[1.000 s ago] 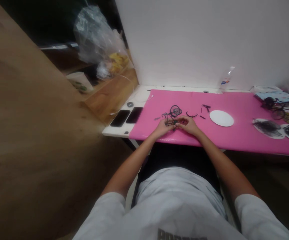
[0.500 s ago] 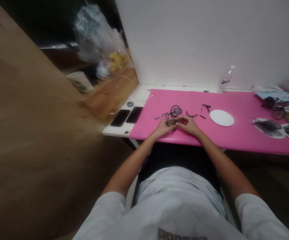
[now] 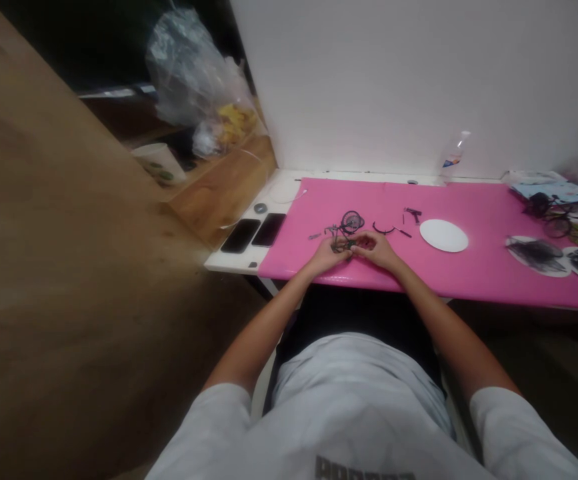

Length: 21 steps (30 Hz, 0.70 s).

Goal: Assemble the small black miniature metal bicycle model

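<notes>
A small black model bicycle (image 3: pixel 351 222), with one spoked wheel showing at its far end, is held just over the pink mat (image 3: pixel 319 200). My left hand (image 3: pixel 329 257) is closed around the frame's left side. From the right, my right hand (image 3: pixel 376 252) pinches the near end of the frame, with thumb and fingers meeting at a small dark part too tiny to name. Beyond my right hand lie a curved black piece (image 3: pixel 383 230) and a thin screwdriver-like stick (image 3: pixel 403 233). A small grey piece (image 3: pixel 314 236) rests left of the bicycle.
Two dark phones (image 3: pixel 241 236) lie at the table's left end. A white plate (image 3: pixel 443 236) sits right of my hands, near a black pistol-shaped piece (image 3: pixel 413 215). Farther right are plates of black parts (image 3: pixel 539 255). A clear bottle (image 3: pixel 455 159) stands by the wall.
</notes>
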{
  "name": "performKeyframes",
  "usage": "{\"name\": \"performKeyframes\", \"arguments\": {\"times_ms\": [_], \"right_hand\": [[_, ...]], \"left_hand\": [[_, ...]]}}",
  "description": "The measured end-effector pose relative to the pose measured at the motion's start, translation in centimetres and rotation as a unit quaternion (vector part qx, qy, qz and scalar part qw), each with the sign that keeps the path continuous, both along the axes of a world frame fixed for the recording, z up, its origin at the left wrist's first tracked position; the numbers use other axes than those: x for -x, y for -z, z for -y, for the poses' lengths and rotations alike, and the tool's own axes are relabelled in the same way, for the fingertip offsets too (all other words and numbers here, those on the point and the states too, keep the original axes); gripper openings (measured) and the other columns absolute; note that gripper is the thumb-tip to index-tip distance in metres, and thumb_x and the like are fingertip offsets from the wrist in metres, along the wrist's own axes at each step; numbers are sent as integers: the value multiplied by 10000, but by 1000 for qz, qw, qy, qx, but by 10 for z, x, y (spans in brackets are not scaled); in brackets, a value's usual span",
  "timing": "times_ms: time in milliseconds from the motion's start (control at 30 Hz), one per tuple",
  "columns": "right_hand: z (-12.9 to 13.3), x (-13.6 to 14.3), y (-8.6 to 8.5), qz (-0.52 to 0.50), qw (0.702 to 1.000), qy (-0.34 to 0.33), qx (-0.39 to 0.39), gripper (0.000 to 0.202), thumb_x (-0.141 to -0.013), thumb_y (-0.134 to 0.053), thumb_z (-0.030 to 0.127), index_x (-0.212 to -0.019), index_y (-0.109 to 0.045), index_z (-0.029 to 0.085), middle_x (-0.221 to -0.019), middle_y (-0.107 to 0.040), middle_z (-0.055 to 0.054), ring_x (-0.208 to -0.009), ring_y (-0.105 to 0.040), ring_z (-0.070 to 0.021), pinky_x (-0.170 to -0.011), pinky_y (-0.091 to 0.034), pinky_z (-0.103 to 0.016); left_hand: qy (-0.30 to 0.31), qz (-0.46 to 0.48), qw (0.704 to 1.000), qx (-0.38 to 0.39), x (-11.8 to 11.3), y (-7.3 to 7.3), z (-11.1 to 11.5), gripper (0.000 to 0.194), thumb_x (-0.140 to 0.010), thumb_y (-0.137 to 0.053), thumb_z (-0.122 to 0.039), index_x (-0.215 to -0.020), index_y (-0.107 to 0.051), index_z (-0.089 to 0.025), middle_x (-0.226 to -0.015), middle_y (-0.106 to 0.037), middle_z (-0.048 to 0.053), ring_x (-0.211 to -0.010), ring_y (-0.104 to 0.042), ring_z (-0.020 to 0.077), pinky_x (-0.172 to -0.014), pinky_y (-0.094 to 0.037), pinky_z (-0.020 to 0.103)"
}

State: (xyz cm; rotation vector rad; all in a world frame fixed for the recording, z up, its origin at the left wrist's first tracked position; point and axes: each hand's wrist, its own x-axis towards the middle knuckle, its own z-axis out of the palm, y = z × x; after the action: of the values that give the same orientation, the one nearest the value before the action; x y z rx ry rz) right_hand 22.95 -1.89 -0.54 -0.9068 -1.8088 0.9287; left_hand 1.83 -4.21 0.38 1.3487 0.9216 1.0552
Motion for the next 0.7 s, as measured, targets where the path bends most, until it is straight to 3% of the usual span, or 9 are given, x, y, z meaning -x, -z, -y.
{"name": "performKeyframes", "arguments": {"times_ms": [233, 367, 700], "right_hand": [[-1, -1, 0, -8, 1000, -9, 13, 400, -827, -889, 467, -1125, -818, 210, -968, -788, -70, -847, -699, -213, -785, -585, -370], [-2, -2, 1, -11, 999, -19, 29, 405, -827, -901, 478, -1121, -814, 215, -958, -781, -63, -840, -699, -211, -786, -589, -370], [-4, -2, 3, -16, 999, -23, 32, 423, -811, -903, 489, -1118, -813, 212, -960, -780, -68, -837, -694, -212, -781, -590, -377]], "left_hand": [[6, -4, 1000, -23, 2, 5, -2, 363, -795, -875, -214, -1111, -743, -93, -1062, -822, 161, -885, -779, 217, -864, -632, 349], [6, -3, 1000, -19, 1, 6, -3, 304, -809, -819, -185, -1088, -749, -87, -1030, -821, 151, -832, -764, 193, -814, -613, 314], [6, 5, 1000, -16, -1, 5, -2, 248, -806, -785, -162, -1040, -740, -93, -988, -816, 141, -840, -771, 195, -862, -617, 341]]}}
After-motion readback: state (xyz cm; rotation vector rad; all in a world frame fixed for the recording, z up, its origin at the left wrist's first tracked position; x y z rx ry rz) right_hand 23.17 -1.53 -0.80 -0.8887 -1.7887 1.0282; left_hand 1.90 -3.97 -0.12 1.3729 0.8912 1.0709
